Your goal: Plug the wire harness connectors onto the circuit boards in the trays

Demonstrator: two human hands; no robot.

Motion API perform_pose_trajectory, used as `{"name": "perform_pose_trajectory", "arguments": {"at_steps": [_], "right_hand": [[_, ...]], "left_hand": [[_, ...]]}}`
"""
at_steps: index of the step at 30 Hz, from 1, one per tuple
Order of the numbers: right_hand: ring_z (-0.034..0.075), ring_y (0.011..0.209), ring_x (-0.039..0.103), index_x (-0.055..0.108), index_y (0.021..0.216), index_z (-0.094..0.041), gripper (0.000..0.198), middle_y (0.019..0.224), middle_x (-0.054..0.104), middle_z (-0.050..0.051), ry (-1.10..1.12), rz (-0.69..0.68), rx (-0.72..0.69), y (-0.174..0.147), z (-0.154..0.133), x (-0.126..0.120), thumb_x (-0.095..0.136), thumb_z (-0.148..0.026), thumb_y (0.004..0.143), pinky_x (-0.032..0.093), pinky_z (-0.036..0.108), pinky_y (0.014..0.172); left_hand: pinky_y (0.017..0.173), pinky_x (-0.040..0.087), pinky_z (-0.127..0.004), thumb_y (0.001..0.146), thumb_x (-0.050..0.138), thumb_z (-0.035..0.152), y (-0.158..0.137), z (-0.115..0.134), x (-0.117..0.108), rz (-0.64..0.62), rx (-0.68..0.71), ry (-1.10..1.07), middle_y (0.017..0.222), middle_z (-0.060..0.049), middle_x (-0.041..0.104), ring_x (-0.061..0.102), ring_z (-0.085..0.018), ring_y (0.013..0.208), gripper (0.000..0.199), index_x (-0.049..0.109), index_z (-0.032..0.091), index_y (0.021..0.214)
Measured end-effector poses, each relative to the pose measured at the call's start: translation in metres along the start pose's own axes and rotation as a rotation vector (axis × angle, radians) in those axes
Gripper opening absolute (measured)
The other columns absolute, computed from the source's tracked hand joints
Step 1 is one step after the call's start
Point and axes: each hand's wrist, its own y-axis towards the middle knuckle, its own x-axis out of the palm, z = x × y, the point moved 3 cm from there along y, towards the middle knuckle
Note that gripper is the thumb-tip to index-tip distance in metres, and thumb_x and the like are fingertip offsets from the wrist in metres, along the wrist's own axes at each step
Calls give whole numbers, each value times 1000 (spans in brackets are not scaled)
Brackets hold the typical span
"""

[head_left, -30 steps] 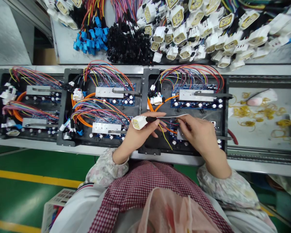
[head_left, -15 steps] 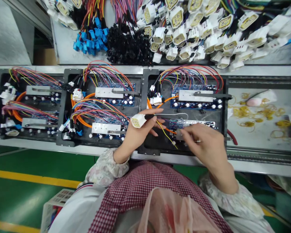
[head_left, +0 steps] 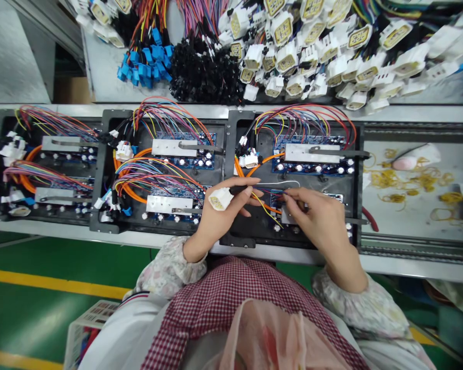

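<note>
In my left hand point(head_left: 227, 208) is a wire harness with a white connector point(head_left: 220, 199), gripped by its black sleeve between thumb and fingers. A white wire point(head_left: 281, 183) and a yellow wire point(head_left: 268, 209) run from it to the right. My right hand point(head_left: 318, 216) is pinched over the left end of the lower circuit board point(head_left: 335, 197) in the right-hand black tray point(head_left: 250, 239). Its fingertips are closed at the dark wires there; exactly which wire they hold is too small to see. The hand covers much of that board.
Above it in the tray lies a wired circuit board point(head_left: 312, 154) with a metal bar. More trays with wired boards point(head_left: 173, 204) stand to the left. Bundles of white connectors point(head_left: 287, 56), black connectors point(head_left: 206, 72) and blue connectors point(head_left: 146, 60) hang behind. Yellow bands point(head_left: 412, 177) lie at right.
My right hand has moved slightly up and left, its fingertips now at the dark wires. The white connector has tilted a little and dropped slightly in my left hand.
</note>
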Motion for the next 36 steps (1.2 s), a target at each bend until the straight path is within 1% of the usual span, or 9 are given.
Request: {"name": "perform_pose_trajectory", "arguments": {"at_steps": [9, 18, 22, 25, 28, 30, 32, 34, 36], "right_hand": [[17, 63, 63, 73, 92, -20, 22, 72, 69, 3, -19, 40, -7, 0, -2, 0, 54, -31, 95, 38, 29, 58], [16, 57, 56, 76, 94, -20, 30, 64, 62, 2, -29, -23, -77, 2, -4, 0, 51, -37, 98, 33, 28, 54], [17, 65, 62, 73, 104, -19, 26, 75, 70, 3, 62, 34, -34, -4, -12, -17, 60, -40, 94, 42, 28, 62], [17, 68, 63, 72, 92, -20, 21, 71, 69, 2, 77, -48, -114, -11, -24, -26, 61, -38, 94, 44, 29, 65], [16, 68, 64, 70, 84, -21, 25, 76, 71, 3, 89, -44, -99, -14, -25, -28, 53, -32, 98, 44, 28, 63], [17, 71, 66, 71, 93, -21, 22, 84, 74, 4, 86, 33, -21, -11, -18, -27, 52, -31, 98, 45, 28, 65], [18, 74, 67, 72, 98, -22, 22, 88, 75, 4, 42, 30, 3, -8, -12, -20, 53, -32, 98, 44, 29, 65], [19, 72, 66, 73, 96, -22, 24, 82, 73, 4, -1, -16, -13, -4, -8, -11, 52, -33, 98, 42, 29, 63], [18, 67, 63, 74, 94, -22, 27, 74, 68, 3, -33, -40, -16, -2, -6, -3, 51, -34, 98, 38, 29, 60]], "left_hand": [[51, 56, -16, 89, 66, 32, 0, -1, 0, -3, -1, -32, 93, -9, 78, 77, -18, 79, 25, 69, 15, 108], [50, 55, -16, 89, 66, 33, 0, -1, 0, 7, 10, -68, 96, -8, 77, 77, -18, 78, 26, 65, 16, 110], [52, 56, -17, 90, 65, 32, 1, -1, 1, -11, 25, -42, 95, -8, 76, 76, -17, 78, 18, 63, 16, 98], [55, 57, -19, 95, 57, 33, 1, -2, -1, -58, 41, 17, 97, -7, 74, 75, -16, 77, 16, 58, 17, 99], [62, 56, -23, 99, 49, 31, -2, 2, -7, -67, 238, 367, 101, -6, 69, 71, -15, 82, 15, 59, 20, 102], [68, 54, -27, 99, 49, 26, -7, 8, -8, -58, 464, 796, 101, -7, 65, 67, -17, 88, 16, 63, 20, 103], [70, 52, -31, 99, 47, 19, -11, 11, -8, -88, 647, 1193, 100, -10, 64, 63, -20, 89, 21, 66, 18, 107], [69, 49, -33, 99, 42, 13, -13, 11, -7, -149, 730, 1438, 98, -11, 65, 60, -22, 87, 28, 65, 14, 115], [71, 48, -37, 99, 41, 10, -13, 9, -7, -195, 743, 1570, 100, -12, 66, 59, -24, 87, 32, 62, 11, 122]]}}
